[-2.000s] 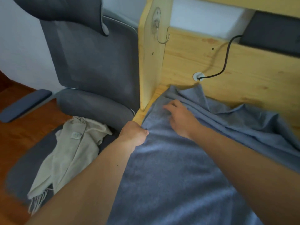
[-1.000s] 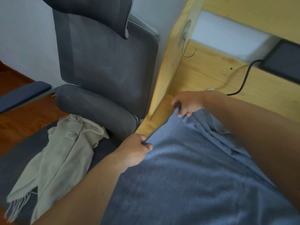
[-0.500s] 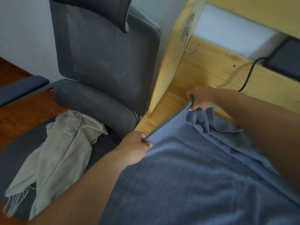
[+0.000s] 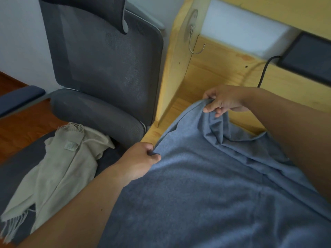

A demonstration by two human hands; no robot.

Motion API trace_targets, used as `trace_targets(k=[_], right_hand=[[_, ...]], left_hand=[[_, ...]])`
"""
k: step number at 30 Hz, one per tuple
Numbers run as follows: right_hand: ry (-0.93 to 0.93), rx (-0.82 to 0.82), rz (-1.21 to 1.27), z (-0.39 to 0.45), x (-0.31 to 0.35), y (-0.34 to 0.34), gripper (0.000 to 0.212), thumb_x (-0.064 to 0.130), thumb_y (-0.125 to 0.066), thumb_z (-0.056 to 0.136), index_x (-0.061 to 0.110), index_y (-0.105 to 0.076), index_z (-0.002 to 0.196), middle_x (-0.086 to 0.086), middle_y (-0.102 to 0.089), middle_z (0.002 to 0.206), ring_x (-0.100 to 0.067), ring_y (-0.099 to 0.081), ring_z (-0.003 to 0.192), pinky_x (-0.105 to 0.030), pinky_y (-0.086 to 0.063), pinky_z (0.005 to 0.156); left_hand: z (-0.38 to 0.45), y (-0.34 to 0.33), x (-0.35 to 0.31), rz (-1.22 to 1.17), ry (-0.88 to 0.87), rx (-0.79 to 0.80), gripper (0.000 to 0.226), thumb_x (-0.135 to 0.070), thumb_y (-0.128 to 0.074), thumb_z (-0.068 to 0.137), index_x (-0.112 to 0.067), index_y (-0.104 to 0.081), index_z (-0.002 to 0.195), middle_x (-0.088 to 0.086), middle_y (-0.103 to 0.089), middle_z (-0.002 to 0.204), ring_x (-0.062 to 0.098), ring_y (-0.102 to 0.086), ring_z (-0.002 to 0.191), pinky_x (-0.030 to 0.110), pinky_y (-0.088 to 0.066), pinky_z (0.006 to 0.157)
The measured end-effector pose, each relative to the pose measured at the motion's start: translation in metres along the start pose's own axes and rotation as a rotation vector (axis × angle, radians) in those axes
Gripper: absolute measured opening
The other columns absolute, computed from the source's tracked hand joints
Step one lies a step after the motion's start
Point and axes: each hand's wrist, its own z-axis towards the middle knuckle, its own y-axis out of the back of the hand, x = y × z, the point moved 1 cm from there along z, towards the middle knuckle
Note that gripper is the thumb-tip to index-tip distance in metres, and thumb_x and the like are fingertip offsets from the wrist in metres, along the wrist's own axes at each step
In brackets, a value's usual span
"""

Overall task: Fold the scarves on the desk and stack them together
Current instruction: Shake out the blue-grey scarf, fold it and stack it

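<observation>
The blue scarf [image 4: 206, 185] lies spread over the desk [image 4: 179, 111] — soft, light and limp, so best held by its corners. The left hand [image 4: 141, 158] pinches the near edge; the right hand [image 4: 223, 102] grips the raised far corner. A beige scarf [image 4: 59, 163] lies on the chair [image 4: 100, 68] beside the desk — the side panel [image 4: 177, 68] hems in the fold.

No text can be read; the small sewn label [image 4: 70, 146] on the beige scarf [image 4: 53, 174] seems printed, but too blurred.

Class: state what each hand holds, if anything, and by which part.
Both hold the blue scarf: left hand pinches its near left edge, right hand grips the far corner.
</observation>
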Motion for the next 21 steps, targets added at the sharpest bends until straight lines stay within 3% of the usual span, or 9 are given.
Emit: trace_targets(k=[3, 6, 9, 11, 15, 18, 21], right_hand=[[-0.032, 0.027, 0.107, -0.001, -0.006, 0.0, 0.015, 0.008, -0.076, 0.087, 0.015, -0.067, 0.097, -0.003, -0.051, 0.067, -0.012, -0.054, 0.059, -0.027, -0.058, 0.068], [-0.042, -0.068, 0.057, -0.003, -0.01, 0.0, 0.012, 0.011, -0.076, 0.088, 0.014, -0.068, 0.098, 0.0, -0.053, 0.06, -0.013, -0.053, 0.059, -0.027, -0.058, 0.067], [0.028, -0.183, -0.049, 0.0, -0.012, -0.003, 0.011, 0.02, -0.079, 0.087, 0.014, -0.074, 0.095, -0.007, -0.071, 0.083, -0.021, -0.066, 0.073, -0.034, -0.061, 0.078], [0.073, -0.225, -0.105, 0.004, -0.011, -0.006, 0.012, 0.025, -0.08, 0.086, 0.015, -0.076, 0.091, -0.008, -0.073, 0.093, -0.021, -0.068, 0.081, -0.035, -0.06, 0.08], [0.101, -0.27, -0.21, 0.011, -0.007, -0.013, 0.029, 0.043, -0.073, 0.09, 0.015, -0.073, 0.084, -0.009, -0.064, 0.076, -0.019, -0.064, 0.07, -0.036, -0.056, 0.074], [0.141, -0.409, -0.448, 0.019, 0.003, -0.026, 0.052, 0.054, -0.059, 0.096, 0.012, -0.057, 0.065, -0.004, -0.047, 0.056, -0.018, -0.049, 0.057, -0.035, -0.04, 0.064], [0.162, -0.531, -0.616, 0.034, 0.013, -0.044, 0.06, 0.058, -0.047, 0.1, 0.01, -0.051, 0.064, -0.004, -0.048, 0.06, -0.024, -0.052, 0.064, -0.035, -0.038, 0.063]], left_hand=[[0.001, -0.003, 0.002, -0.008, -0.028, -0.029, 0.034, -0.029, -0.067, 0.097, -0.013, -0.044, 0.078, -0.006, -0.037, 0.066, 0.007, -0.036, 0.055, 0.022, -0.03, 0.051], [0.002, -0.004, 0.003, -0.019, -0.047, -0.067, 0.025, -0.03, -0.068, 0.097, -0.011, -0.054, 0.09, -0.002, -0.044, 0.074, 0.011, -0.04, 0.061, 0.024, -0.032, 0.053], [0.002, -0.005, 0.005, -0.005, -0.042, -0.053, 0.03, -0.03, -0.068, 0.098, -0.014, -0.049, 0.08, -0.001, -0.04, 0.069, 0.01, -0.036, 0.056, 0.022, -0.029, 0.048], [0.002, -0.005, 0.004, 0.0, -0.031, -0.052, 0.032, -0.029, -0.066, 0.099, -0.014, -0.047, 0.079, -0.001, -0.038, 0.067, 0.01, -0.034, 0.056, 0.024, -0.029, 0.049], [0.002, -0.002, 0.001, 0.019, -0.016, -0.027, 0.034, -0.028, -0.06, 0.102, -0.015, -0.042, 0.077, -0.003, -0.034, 0.064, 0.008, -0.029, 0.051, 0.025, -0.026, 0.049], [0.003, 0.0, -0.001, -0.039, 0.014, -0.011, 0.038, -0.028, -0.056, 0.104, -0.019, -0.036, 0.072, -0.006, -0.029, 0.06, 0.005, -0.025, 0.043, 0.025, -0.025, 0.048], [0.004, 0.0, -0.001, -0.045, 0.023, -0.011, 0.041, -0.025, -0.053, 0.104, -0.021, -0.033, 0.069, -0.009, -0.027, 0.056, 0.007, -0.026, 0.045, 0.03, -0.025, 0.054]])
